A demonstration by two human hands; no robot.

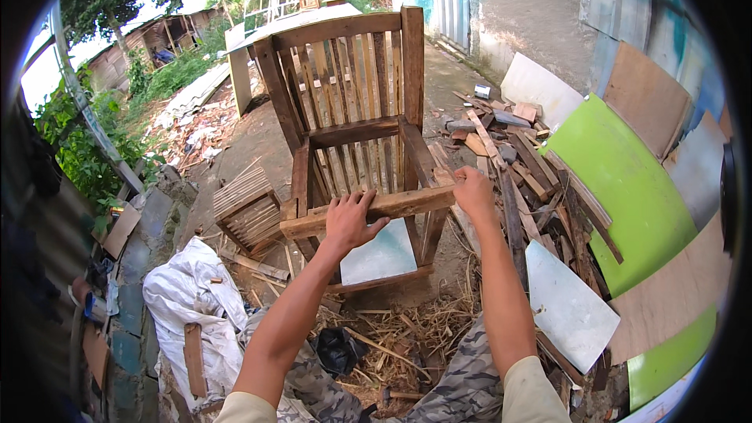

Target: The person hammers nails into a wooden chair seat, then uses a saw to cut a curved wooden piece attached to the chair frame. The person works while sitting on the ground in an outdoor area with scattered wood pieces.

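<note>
A brown wooden board (411, 203) lies crosswise over the front of a wooden chair frame (356, 131) with a slatted back. Its left part is under my left hand (351, 219), whose fingers curl over the far edge while the thumb points right. At the board's right end, my right hand (473, 190) is closed around the wood. Below the board, a pale sheet (381, 254) shows inside the chair's lower frame. The undersides of both hands are hidden.
Left of the chair stands a small slatted wooden piece (247, 207), with a white sack (192, 286) nearer me. Wood scraps (540, 176) pile up at right beside a green panel (619, 188). Shavings (415, 337) and a black plastic bag (338, 348) lie near my legs.
</note>
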